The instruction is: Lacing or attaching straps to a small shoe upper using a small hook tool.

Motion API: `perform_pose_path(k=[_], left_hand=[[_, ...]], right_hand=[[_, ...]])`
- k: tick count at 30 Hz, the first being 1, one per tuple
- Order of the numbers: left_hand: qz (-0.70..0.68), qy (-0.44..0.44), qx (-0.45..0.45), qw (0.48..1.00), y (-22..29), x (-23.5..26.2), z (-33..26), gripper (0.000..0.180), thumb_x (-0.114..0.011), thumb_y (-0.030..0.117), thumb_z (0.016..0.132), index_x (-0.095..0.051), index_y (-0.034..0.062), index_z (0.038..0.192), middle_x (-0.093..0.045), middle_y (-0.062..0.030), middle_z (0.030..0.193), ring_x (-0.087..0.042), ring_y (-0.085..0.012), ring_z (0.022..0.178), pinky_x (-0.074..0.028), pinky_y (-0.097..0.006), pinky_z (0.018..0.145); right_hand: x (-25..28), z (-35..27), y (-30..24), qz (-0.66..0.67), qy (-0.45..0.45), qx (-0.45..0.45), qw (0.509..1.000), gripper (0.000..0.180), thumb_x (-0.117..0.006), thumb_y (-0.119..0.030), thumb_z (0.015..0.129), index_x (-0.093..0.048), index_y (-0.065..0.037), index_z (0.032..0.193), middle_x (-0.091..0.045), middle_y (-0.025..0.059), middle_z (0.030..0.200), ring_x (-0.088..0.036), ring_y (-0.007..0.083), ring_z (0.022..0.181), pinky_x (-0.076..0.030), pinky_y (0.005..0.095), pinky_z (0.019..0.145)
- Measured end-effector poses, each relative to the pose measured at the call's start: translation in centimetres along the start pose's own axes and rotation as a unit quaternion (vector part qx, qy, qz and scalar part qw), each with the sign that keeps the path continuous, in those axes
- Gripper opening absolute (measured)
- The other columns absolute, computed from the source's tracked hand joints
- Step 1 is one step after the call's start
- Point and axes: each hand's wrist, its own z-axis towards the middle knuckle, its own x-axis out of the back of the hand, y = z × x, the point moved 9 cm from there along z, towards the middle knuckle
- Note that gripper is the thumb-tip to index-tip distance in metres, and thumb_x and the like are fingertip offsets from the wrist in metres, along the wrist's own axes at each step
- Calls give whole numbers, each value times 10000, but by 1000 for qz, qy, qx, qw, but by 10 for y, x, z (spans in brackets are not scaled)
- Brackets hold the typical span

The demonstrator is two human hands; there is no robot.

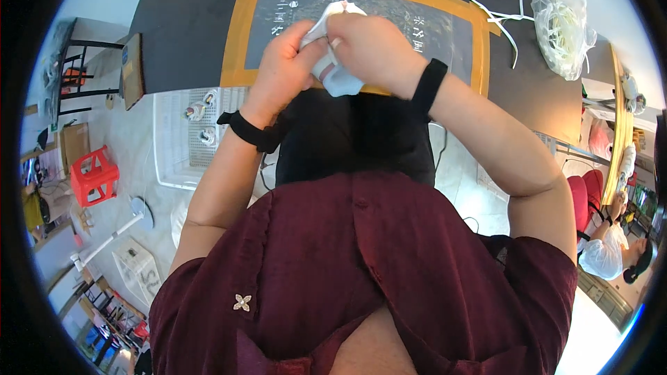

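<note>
Both of my hands grip a small white and pale-blue cloth item (339, 82) above the near edge of the dark table (180, 35). My left hand (286, 62) pinches its left side, with the thumb pointing inward. From the right, my right hand (379, 48) is closed on the upper part, fingers bent over the fabric. A bit of pink shows at the cloth's top end, and its pale-blue end hangs down over my lap. The hands cover much of it, so its exact kind cannot be made out. Beneath lies a clear-covered sheet framed with brown tape (235, 48).
White strips (501, 17) lie right of the sheet, beside a clear plastic bag (564, 31) of pale strips. A white crate (161, 146) below the table's left side holds several small white bundles. A red stool (94, 176) stands left. Another person (606, 253) sits far right.
</note>
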Motion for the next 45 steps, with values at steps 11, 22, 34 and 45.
perform_pose_path(k=[11,22,34,45], left_hand=[[-181,-28,20,983,-10,-2,0,230,-602,156,924,-590,55,1130,-633,9,867,-539,-28,631,-395,-178,491],[-147,-7,9,989,-5,-8,-7,230,-628,188,931,-604,84,1135,-636,37,877,-551,-7,661,-393,-148,500],[-79,-53,71,993,-5,-2,-3,154,-576,151,939,-625,55,1049,-593,28,801,-487,-13,602,-349,-170,478],[-27,-20,44,998,-1,-1,-2,135,-588,153,931,-626,49,1007,-595,11,772,-497,-37,591,-392,-211,489]], right_hand=[[20,-17,4,137,-11,-6,990,196,-542,-195,840,-640,-60,944,-664,185,868,-656,342,831,-514,423,722],[18,-35,8,1,9,-48,999,209,-538,-220,852,-648,-104,985,-680,152,787,-670,344,775,-526,453,688],[-2,-18,3,-38,13,20,999,171,-562,-145,847,-607,-107,1008,-649,112,744,-653,335,666,-535,406,607],[-4,-13,0,-33,24,-13,999,130,-518,-197,887,-570,-89,939,-650,135,766,-648,364,712,-517,473,641]])
